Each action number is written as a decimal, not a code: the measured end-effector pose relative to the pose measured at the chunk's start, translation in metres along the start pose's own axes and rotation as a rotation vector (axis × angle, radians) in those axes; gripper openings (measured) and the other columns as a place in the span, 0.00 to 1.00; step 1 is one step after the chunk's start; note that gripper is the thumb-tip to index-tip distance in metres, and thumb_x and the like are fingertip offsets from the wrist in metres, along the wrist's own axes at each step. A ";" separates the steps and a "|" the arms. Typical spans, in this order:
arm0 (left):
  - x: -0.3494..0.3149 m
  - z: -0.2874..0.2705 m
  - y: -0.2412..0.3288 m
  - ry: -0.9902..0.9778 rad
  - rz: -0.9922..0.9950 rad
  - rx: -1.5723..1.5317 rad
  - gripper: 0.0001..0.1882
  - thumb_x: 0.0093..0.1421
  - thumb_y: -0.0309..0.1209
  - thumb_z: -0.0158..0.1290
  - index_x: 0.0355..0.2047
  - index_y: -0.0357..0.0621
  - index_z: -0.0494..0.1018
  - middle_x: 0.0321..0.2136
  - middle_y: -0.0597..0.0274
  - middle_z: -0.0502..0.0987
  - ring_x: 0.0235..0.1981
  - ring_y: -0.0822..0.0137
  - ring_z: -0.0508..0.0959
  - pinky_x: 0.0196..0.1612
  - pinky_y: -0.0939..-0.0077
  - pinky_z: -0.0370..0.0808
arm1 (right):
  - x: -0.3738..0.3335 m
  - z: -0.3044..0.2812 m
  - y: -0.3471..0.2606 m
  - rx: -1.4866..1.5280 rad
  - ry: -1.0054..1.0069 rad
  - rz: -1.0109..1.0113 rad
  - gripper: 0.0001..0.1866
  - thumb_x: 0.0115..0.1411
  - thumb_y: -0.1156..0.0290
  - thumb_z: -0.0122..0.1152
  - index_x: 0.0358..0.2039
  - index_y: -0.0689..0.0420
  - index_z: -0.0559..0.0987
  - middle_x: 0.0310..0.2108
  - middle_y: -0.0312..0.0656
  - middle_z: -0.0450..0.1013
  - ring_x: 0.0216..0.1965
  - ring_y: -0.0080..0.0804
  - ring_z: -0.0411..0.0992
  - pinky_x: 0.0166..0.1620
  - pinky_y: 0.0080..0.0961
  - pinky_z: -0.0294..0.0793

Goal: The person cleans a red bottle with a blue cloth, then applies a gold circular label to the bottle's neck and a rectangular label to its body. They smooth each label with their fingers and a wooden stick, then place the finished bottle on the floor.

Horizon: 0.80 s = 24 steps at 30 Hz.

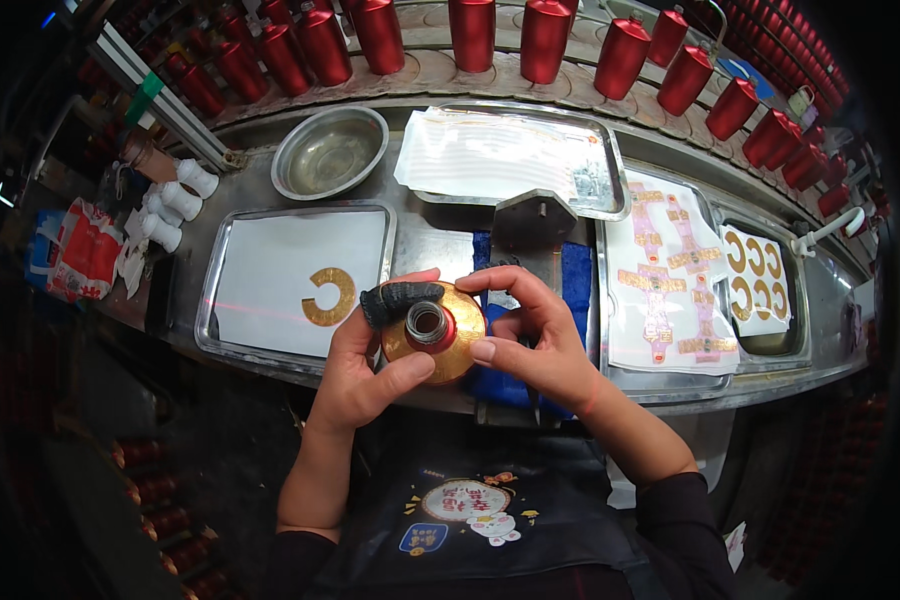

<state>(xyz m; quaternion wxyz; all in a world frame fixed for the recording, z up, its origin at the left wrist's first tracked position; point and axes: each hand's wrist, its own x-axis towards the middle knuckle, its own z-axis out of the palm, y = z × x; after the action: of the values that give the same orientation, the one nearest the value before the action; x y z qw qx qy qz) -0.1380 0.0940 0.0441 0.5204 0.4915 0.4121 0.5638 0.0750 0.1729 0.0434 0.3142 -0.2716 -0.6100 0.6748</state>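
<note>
Between my two hands is a bottle [453, 364], seen from above, with a bare threaded neck and a gold ring-shaped label around its shoulder. My left hand [362, 372] is closed about its left side, the thumb pressing on the gold label and a dark knitted sleeve on one finger. My right hand [535, 345] grips the opposite side, thumb and index fingertip at the label's edge. Most of the bottle's body is hidden below its shoulder. Left of my left hand, a loose gold C-shaped label [329, 297] lies on white sheeting in a metal tray [206, 318].
Behind the hands stand a dark metal bracket [535, 222] and a blue cloth [577, 285]. Farther back are a steel bowl [330, 152] and a tray of white sheets [500, 150]. Label sheets [670, 290] lie right. Red bottles [545, 40] line the curved conveyor [430, 75].
</note>
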 end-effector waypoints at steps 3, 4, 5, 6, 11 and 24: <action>-0.003 0.010 -0.001 0.081 -0.002 0.038 0.31 0.56 0.28 0.63 0.61 0.38 0.70 0.55 0.56 0.75 0.56 0.67 0.75 0.61 0.69 0.71 | 0.003 0.000 0.001 0.021 -0.001 0.015 0.26 0.57 0.75 0.70 0.55 0.59 0.73 0.44 0.29 0.71 0.22 0.04 0.60 0.27 0.07 0.58; -0.004 0.010 0.001 0.080 -0.015 0.046 0.31 0.56 0.28 0.64 0.60 0.38 0.71 0.55 0.56 0.75 0.56 0.67 0.75 0.61 0.69 0.71 | 0.004 -0.001 0.002 0.025 0.001 0.013 0.26 0.57 0.75 0.70 0.55 0.60 0.73 0.44 0.29 0.72 0.22 0.04 0.60 0.27 0.07 0.58; -0.004 0.010 0.001 0.080 -0.023 0.054 0.31 0.55 0.27 0.64 0.60 0.38 0.71 0.55 0.56 0.75 0.56 0.67 0.76 0.61 0.69 0.71 | 0.005 -0.002 0.002 0.043 -0.006 0.024 0.25 0.57 0.75 0.70 0.55 0.60 0.73 0.44 0.29 0.72 0.22 0.04 0.60 0.27 0.07 0.58; -0.004 0.011 0.002 0.080 -0.026 0.048 0.31 0.55 0.27 0.64 0.60 0.38 0.71 0.55 0.56 0.75 0.55 0.67 0.76 0.61 0.69 0.71 | 0.006 -0.003 0.002 0.055 -0.017 0.030 0.25 0.57 0.75 0.70 0.55 0.60 0.74 0.44 0.29 0.72 0.22 0.04 0.60 0.27 0.07 0.59; -0.001 0.016 0.005 0.078 -0.028 -0.024 0.32 0.55 0.26 0.64 0.60 0.38 0.70 0.54 0.56 0.76 0.55 0.67 0.76 0.60 0.70 0.72 | 0.009 -0.003 -0.003 0.053 -0.014 0.036 0.23 0.57 0.75 0.70 0.53 0.60 0.75 0.43 0.28 0.72 0.22 0.04 0.60 0.26 0.07 0.59; -0.005 0.027 0.004 0.179 -0.033 0.054 0.33 0.56 0.28 0.64 0.61 0.36 0.67 0.59 0.51 0.72 0.57 0.65 0.74 0.61 0.68 0.70 | 0.028 -0.016 -0.001 0.406 0.328 0.281 0.17 0.64 0.58 0.61 0.41 0.60 0.80 0.25 0.36 0.75 0.17 0.21 0.68 0.23 0.18 0.68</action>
<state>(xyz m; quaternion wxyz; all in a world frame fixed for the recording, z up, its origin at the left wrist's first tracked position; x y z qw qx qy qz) -0.1120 0.0877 0.0518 0.4774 0.4461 0.4798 0.5855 0.0687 0.2040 0.0429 0.3599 -0.3904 -0.3602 0.7670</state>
